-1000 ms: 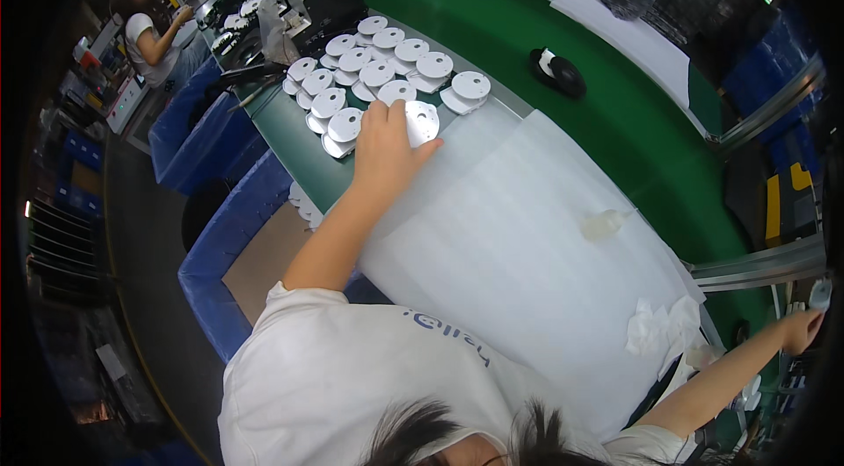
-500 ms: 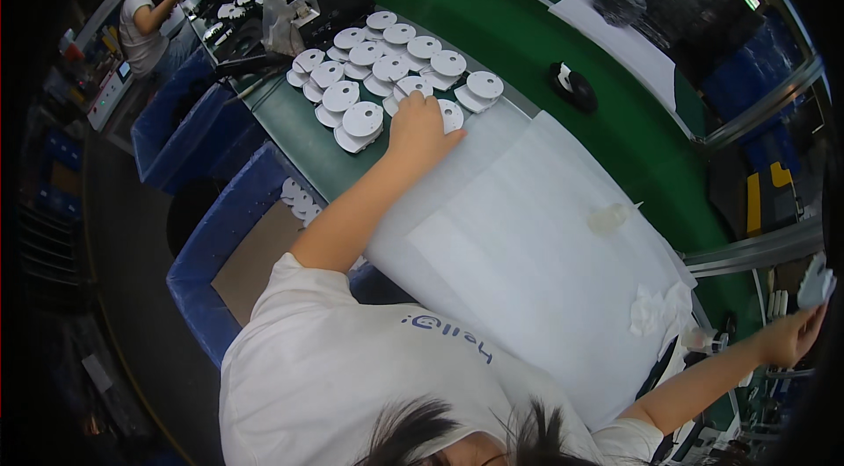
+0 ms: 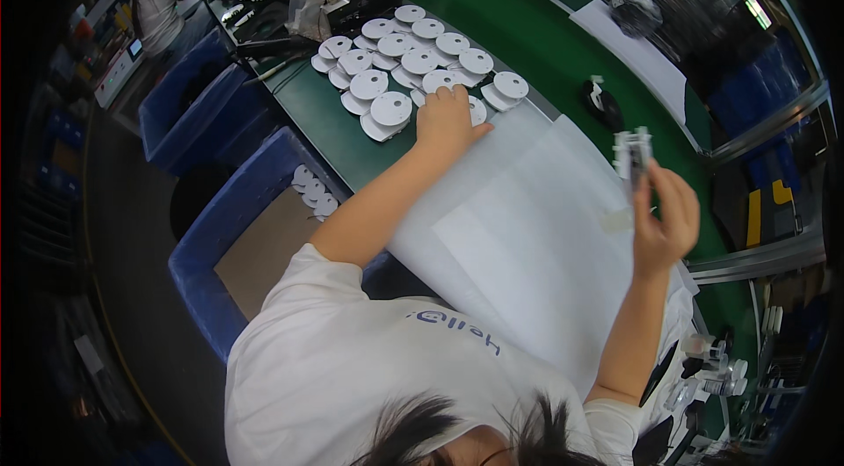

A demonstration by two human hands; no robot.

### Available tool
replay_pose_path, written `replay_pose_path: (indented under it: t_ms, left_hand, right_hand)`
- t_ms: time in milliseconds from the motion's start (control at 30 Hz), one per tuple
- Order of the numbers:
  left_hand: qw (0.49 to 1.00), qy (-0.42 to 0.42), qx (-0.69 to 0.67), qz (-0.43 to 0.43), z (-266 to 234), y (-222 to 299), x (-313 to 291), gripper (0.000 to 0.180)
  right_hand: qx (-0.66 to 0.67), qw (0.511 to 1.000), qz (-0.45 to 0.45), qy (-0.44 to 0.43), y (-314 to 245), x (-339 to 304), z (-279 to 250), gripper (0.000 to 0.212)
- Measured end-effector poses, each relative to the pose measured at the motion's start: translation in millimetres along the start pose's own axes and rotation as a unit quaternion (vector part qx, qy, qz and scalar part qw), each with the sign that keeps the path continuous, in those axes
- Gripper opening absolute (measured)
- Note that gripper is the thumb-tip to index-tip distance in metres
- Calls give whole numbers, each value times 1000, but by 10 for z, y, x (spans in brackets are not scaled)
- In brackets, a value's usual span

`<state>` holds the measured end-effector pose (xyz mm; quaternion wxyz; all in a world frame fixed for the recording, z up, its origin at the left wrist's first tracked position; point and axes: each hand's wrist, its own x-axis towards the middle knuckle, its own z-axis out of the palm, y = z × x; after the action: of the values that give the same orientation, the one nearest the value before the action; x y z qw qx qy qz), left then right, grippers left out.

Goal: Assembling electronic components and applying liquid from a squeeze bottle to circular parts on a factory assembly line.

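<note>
A blue bin [image 3: 199,271] holds white parts [image 3: 312,189]; your raised right hand [image 3: 668,220] pinches a component [image 3: 632,152], your left hand [image 3: 445,120] (can't tell its grip) over discs [image 3: 477,109].

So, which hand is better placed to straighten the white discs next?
Likely the left hand: it is at the white discs, while the right hand is farther from them and occupied by a small pale part.
</note>
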<state>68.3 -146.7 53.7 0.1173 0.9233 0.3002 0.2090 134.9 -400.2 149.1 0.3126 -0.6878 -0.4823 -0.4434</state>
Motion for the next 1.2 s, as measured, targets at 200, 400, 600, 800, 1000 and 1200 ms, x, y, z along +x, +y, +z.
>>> replay_pose_path:
  t_ms: [200, 400, 600, 800, 1000, 1200]
  left_hand:
    - [970, 210, -106, 61, -333, -527, -378, 41]
    - [826, 198, -499, -171, -93, -1135, -681, 38]
    - [757, 204, -598, -164, -19, -1143, -610, 45]
    - [830, 201, -508, -115, -6, -1122, -643, 45]
    - [871, 192, -444, -83, -43, -1010, -687, 40]
    - [887, 172, -421, -86, -12, -1083, -694, 40]
  right_hand:
    - [52, 994, -22, -96, -376, -205, 680, 25]
    - [115, 977, -85, -159, -1084, -187, 1363, 24]
    - [76, 974, -121, -175, -1454, -343, 1927, 7]
    - [35, 968, -129, -213, -1528, -388, 2033, 5]
    - [47, 961, -194, -191, -1360, -380, 2017, 23]
    - [192, 947, -142, -215, -1088, -346, 1317, 34]
